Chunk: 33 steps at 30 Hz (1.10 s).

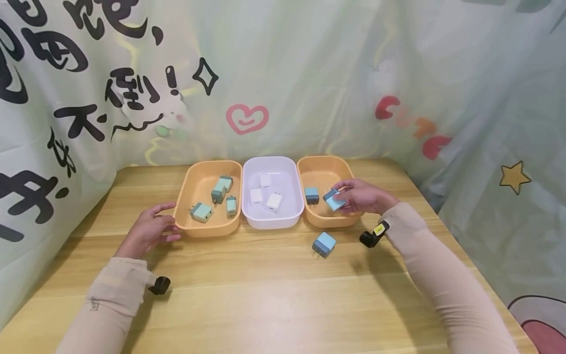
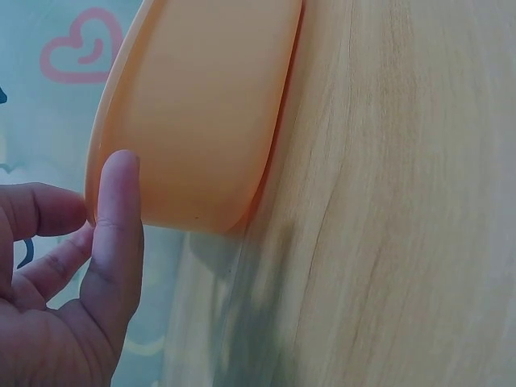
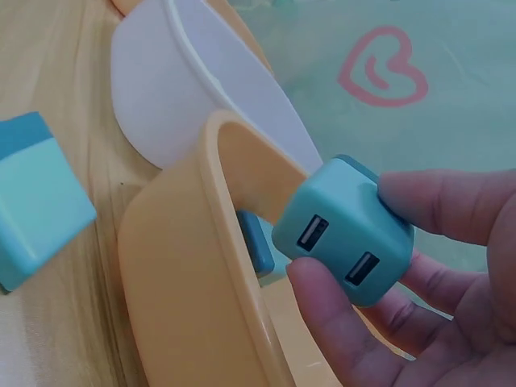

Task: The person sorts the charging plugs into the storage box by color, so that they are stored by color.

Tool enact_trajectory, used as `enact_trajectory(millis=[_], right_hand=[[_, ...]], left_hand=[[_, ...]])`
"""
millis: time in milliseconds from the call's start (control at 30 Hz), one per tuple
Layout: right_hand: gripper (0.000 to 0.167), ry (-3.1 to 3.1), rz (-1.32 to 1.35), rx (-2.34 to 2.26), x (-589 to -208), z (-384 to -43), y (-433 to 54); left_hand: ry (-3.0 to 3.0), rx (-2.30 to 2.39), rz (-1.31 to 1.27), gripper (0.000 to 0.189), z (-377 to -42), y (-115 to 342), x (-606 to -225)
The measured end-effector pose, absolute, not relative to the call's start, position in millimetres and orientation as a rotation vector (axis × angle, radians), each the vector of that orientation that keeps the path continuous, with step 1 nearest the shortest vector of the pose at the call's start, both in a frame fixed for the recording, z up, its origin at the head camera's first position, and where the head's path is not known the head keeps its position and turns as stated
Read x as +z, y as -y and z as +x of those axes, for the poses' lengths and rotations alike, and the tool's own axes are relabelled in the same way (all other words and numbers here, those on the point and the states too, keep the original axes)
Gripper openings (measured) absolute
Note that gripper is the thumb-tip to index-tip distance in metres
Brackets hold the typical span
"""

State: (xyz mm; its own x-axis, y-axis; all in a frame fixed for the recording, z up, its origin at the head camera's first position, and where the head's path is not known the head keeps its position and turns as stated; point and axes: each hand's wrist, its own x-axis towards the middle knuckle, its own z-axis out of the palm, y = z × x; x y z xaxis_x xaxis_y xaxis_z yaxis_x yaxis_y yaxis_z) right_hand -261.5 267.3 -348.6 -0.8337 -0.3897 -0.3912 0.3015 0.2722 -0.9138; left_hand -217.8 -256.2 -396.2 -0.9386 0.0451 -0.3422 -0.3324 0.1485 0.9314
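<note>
My right hand (image 1: 358, 195) pinches a blue two-tone USB wall charger (image 3: 347, 230) between thumb and fingers, over the right orange bin (image 1: 326, 222). Two USB ports show on its face in the right wrist view. Inside that bin lies another blue charger (image 1: 311, 195), prongs toward me. One more blue charger (image 1: 324, 244) rests on the table in front of the bin. My left hand (image 1: 150, 228) is at the near left corner of the left orange bin (image 1: 208, 230), fingers fairly straight and fingertips at its rim.
Between the orange bins stands a white bin (image 1: 271, 222) with white chargers (image 1: 273, 201) in it. Several green chargers (image 1: 202, 212) lie in the left bin. A printed curtain (image 1: 300, 98) hangs behind the wooden table (image 1: 265, 295).
</note>
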Motion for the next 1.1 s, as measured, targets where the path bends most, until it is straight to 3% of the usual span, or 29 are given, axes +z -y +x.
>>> enact_trajectory(millis=[533, 1100], right_hand=[[0.036, -1.952, 0.086, -1.723, -362, -278, -272], [0.022, -1.931, 0.201, -1.804, -371, -287, -271]], left_hand=[[-2.128, 1.871, -0.278, 0.059, -216, 257, -396], [-2.13, 1.877, -0.272, 0.059, -215, 257, -397]])
